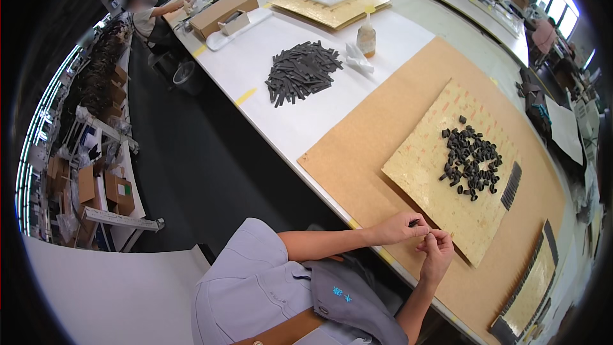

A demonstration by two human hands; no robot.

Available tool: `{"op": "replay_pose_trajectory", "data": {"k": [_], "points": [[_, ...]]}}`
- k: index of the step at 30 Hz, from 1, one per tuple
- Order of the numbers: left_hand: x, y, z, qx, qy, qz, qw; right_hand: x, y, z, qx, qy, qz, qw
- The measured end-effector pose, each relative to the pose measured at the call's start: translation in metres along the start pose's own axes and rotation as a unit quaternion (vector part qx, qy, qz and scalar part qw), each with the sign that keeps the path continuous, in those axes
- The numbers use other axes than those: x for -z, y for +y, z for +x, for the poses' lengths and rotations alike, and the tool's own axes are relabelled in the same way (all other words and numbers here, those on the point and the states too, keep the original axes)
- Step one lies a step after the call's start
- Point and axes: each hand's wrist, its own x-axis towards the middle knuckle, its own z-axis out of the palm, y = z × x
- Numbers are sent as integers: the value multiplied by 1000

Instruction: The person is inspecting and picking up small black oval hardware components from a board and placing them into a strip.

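My left hand (397,228) is closed around a small black strip (414,222), which shows between its curled fingers. Fingertips nearly touching, my right hand (437,254) pinches just beside it; what it holds, if anything, is too small to make out. Both hands are over the near edge of a yellowish board (421,166) lying on brown paper (357,134). On that board is a loose heap of small black loops (469,153), and to their right a neat row of flat black strips (511,185).
A pile of black strips (303,70) lies on white paper (255,121). Beyond are a glue bottle (366,38), crumpled tissue (359,59), stacked boards (329,3) and a cardboard box (223,14). A strip-edged board (527,287) lies right. Another person (143,16) works far left.
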Motion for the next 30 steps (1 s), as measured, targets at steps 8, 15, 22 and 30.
{"op": "replay_pose_trajectory", "data": {"k": [8, 15, 22, 30], "points": [[-6, -4, -4, 43, -7, 121, 992, 17, -4, -12, -59, -62, -5, 996], [11, 12, 1, 132, -27, 92, 987, 16, -7, 3, -103, -110, 31, 988], [10, 17, 11, 215, -96, 20, 972, 31, 2, 0, -123, -111, 83, 983], [5, 10, 9, 188, -74, 83, 976, 34, -1, -3, -139, -148, 48, 978]]}}
